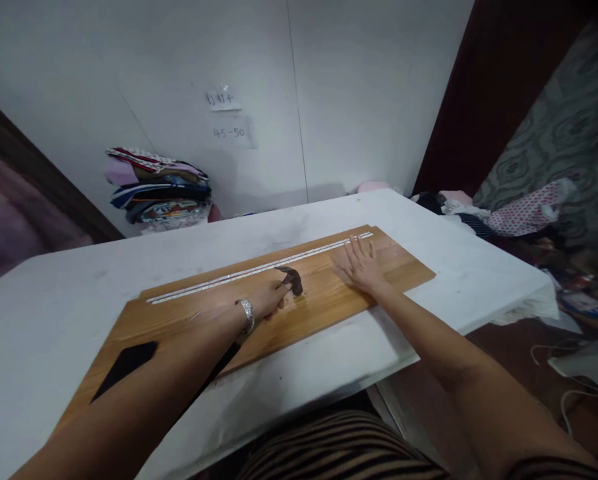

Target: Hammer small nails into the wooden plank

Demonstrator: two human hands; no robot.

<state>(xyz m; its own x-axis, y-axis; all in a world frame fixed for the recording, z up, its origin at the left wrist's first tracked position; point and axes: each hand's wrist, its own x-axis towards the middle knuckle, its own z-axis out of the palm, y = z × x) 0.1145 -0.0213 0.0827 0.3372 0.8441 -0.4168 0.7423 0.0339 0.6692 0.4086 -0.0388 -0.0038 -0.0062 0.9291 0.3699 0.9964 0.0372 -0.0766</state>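
My left hand [270,300], with a silvery bracelet at the wrist, is closed round the handle of a claw hammer [293,280]. The hammer's dark head hangs over or rests on the wooden board [329,307]; contact is hard to tell. My right hand [363,268] lies flat on the board's right part, fingers spread and holding nothing. Along the far side of the board runs a pair of white strips [259,268], which the right fingertips reach. A thin nail-like piece [195,316] sits left of the hammer. My left forearm partly covers a black rectangle [129,365] on the board.
Under the board is a table with a white cover [93,273]. Folded clothes [161,187] are stacked behind it at the left, against a pale wall with paper notes [231,132]. More cloth [523,210] and a white stool [586,363] are at the right.
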